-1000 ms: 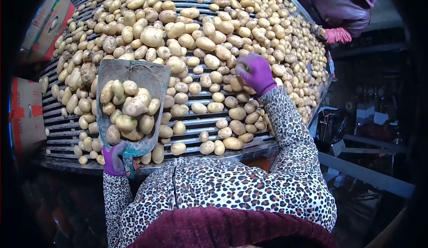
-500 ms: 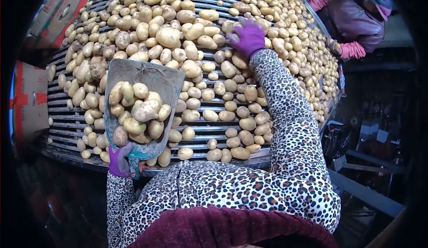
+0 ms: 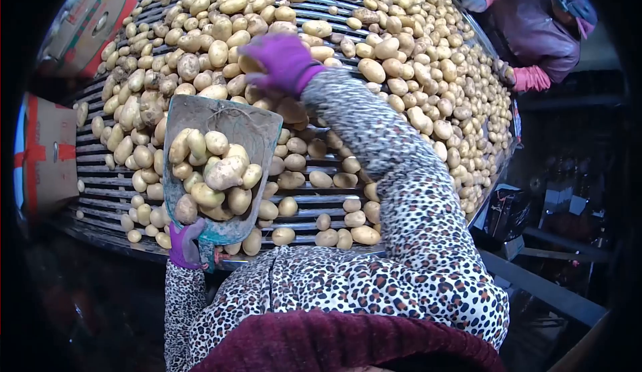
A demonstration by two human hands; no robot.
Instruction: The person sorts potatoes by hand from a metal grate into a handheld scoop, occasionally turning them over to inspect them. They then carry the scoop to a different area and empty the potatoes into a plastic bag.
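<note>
My left hand, in a purple glove, grips the handle of a worn teal scoop that holds several potatoes. The scoop is held over the near edge of a slatted roller table covered with potatoes. My right hand, also in a purple glove, reaches out over the potatoes just beyond the scoop's far edge, fingers curled down onto a large potato. Whether it grips that potato is hidden by the glove. Leopard-print sleeves cover both my arms.
Another person in a purple jacket and pink gloves stands at the table's far right side. Cardboard boxes sit at the left and upper left. Dark floor and metal frame rails lie to the right.
My right hand has swung left and toward the middle of the pile, from the right-hand potatoes to just above the scoop. The scoop in my left hand has stayed almost still.
</note>
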